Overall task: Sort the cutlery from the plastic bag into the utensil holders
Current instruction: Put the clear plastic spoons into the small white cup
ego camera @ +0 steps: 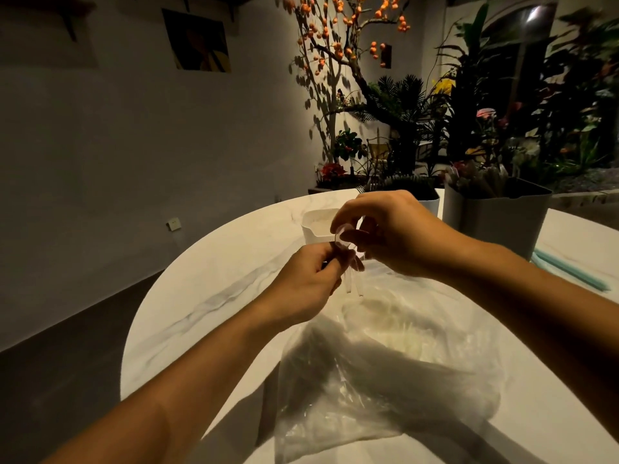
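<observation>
A clear plastic bag point(385, 373) lies on the white marble table point(207, 296), with pale plastic cutlery showing through it. Above the bag's far end, my left hand point(308, 276) and my right hand point(388, 229) both pinch clear plastic spoons point(348, 259); their bowls sit between my fingers and the handles hang down. How many spoons there are is hard to tell. A white utensil holder point(316, 222) stands just behind my hands, partly hidden by them. A grey holder point(495, 212) with cutlery in it stands at the back right, and another point(430, 200) peeks out behind my right hand.
Teal straws point(569, 269) lie on the table at the right, past my right forearm. The round table edge curves along the left over a dark floor. Plants and an orange-fruited tree stand behind the table.
</observation>
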A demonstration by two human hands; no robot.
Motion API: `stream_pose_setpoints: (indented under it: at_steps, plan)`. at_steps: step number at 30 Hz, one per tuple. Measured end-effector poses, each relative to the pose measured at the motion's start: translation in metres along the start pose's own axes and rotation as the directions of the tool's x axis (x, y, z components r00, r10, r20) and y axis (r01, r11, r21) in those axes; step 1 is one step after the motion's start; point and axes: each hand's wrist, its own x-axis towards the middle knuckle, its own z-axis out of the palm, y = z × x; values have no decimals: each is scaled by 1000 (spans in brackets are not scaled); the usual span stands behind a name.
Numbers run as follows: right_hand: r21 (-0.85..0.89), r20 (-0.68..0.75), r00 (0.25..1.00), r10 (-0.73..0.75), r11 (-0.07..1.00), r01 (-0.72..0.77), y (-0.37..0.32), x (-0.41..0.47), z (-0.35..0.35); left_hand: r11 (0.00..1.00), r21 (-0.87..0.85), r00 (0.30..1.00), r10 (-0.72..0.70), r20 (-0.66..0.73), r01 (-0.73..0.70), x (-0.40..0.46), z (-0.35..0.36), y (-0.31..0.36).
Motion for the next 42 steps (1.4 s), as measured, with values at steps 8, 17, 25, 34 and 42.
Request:
stream_pose_setpoints:
  at_steps: [8,17,25,34,42]
  plan:
    - [-57,-61,998,-32,998,29,3,38,-15,991,-116,993,55,-108,-68,33,-31,10]
    - [-338,-48,983,-179,929,152,30,98,-6,998,62,984,31,-175,-20,101,-58,2]
    - [-433,6,1000,-26,901,26,45,123,28,982,175,986,-42,-159,70,131,-58,-31]
    - [-520,216,960,176,854,-39,53,132,55,964,262,986,-8,-167,52,137,-55,-60]
    - [-552,397,892,214,832,47,41,130,50,953,303,991,50,-127,-9,123,-55,-59]
